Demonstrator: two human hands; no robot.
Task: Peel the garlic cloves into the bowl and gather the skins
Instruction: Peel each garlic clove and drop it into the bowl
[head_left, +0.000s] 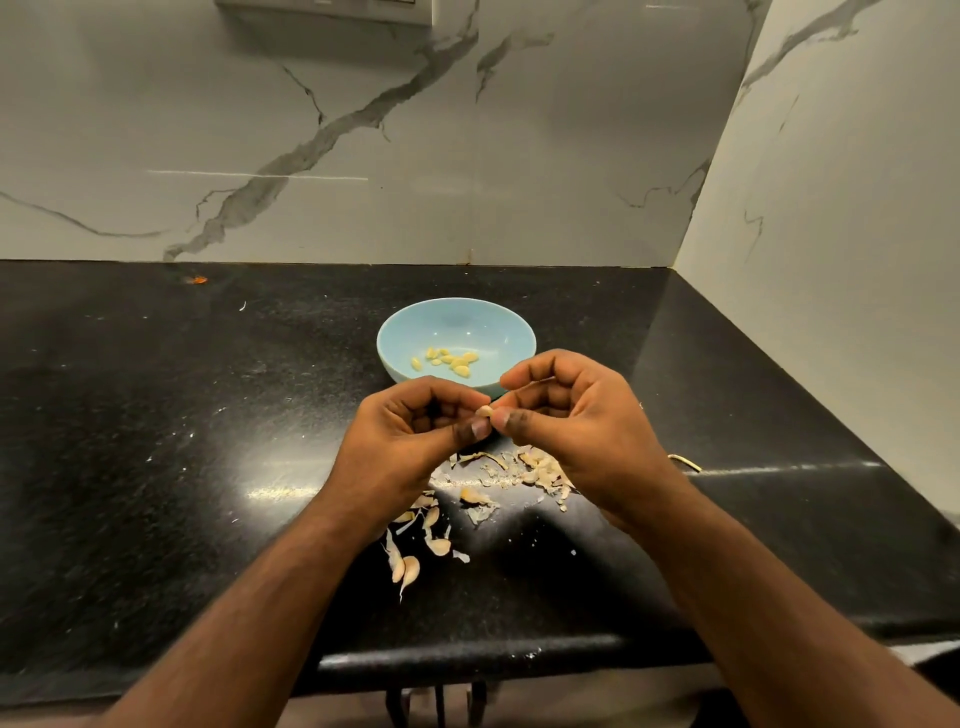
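— Where is the garlic clove (484, 411)?
— It sits between both hands, just in front of the blue bowl (410, 322). The left hand (415, 426) pinches it with thumb and curled fingers, and the right hand (566, 410) pinches it from the other side, so each grip is narrow and closed on the clove.
— And the bowl?
— It stands on the black desk (156, 441), holding a small cluster of peeled cloves (451, 359).
— The skins?
— The skins (498, 475) lie scattered on the desk in front of the bowl, beneath the hands. A few unpeeled cloves (408, 566) rest nearer the desk's front edge, well in front of the bowl.
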